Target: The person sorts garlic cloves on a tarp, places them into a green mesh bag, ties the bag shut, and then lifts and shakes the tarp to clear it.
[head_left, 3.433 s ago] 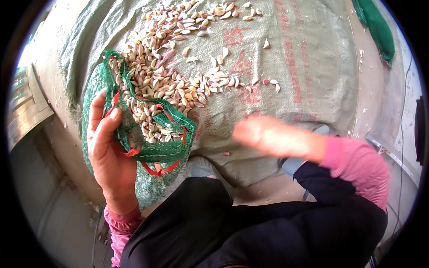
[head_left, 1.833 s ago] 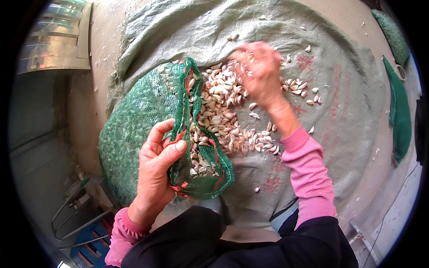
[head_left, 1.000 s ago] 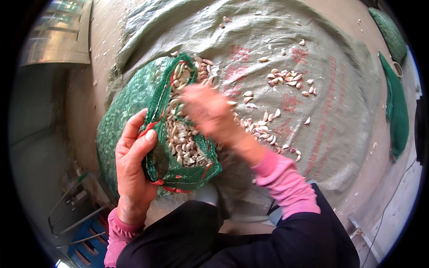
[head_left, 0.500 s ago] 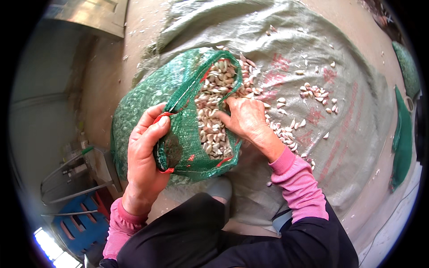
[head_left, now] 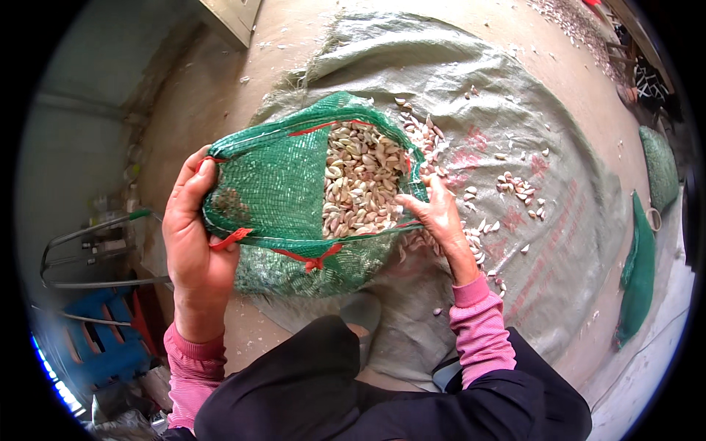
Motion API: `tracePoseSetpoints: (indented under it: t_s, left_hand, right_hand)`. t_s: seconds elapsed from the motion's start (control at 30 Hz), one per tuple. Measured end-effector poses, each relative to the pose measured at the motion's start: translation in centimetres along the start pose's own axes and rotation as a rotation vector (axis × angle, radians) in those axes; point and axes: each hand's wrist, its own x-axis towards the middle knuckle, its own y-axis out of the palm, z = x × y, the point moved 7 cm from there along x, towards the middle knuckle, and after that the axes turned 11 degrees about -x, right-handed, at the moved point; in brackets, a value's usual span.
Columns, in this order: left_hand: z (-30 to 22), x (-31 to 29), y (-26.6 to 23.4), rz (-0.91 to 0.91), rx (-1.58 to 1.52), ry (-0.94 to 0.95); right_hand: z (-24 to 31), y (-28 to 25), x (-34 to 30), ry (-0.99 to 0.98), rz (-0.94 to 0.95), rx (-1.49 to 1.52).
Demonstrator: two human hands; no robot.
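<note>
Crosswise, the bag [head_left: 276,184] stretches from my left hand [head_left: 193,235] to right hand [head_left: 446,223], both pinching its rim, garlic [head_left: 359,180] nearer the right.

The left forearm [head_left: 195,364] comes from the lower edge and rises nearly straight up. Its wrist [head_left: 200,323] is almost in line with it, and the left hand [head_left: 191,239] stands upright, with the fingers [head_left: 185,169] bent in a closed grip and the thumb [head_left: 200,184] on their inner side. The right forearm [head_left: 482,323] leans a little to the left as it goes up. The right hand [head_left: 441,219] is turned inward, its thumb [head_left: 409,203] stretched leftward, apart from the fingers, which point upward and away. How firmly this hand grips cannot be told. The two hands are well apart, the left one at about the same height in the view as the right.
</note>
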Motion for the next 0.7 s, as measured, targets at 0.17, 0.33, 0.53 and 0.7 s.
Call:
tracePoseSetpoints:
  t_s: [0.17, 0.33, 0.53, 0.7]
  left_hand:
    - [0.2, -0.4, 0.6, -0.042, 0.025, 0.04]
    - [-4.0, -1.0, -1.7, -0.145, 0.291, 0.197]
    - [-20.1, -4.3, -4.0, -0.116, 0.899, 0.576]
    - [-18.9, -6.0, -3.8, -0.188, 1.184, 0.568]
  right_hand:
    - [3.2, 3.6, -1.2, 0.134, 0.283, 0.421]
    - [15.5, 6.9, -2.8, -0.001, 0.511, 0.788]
    - [30.4, 2.8, -7.1, -0.726, 0.334, 1.033]
    - [28.0, 3.1, -5.3, -0.543, 0.311, 1.22]
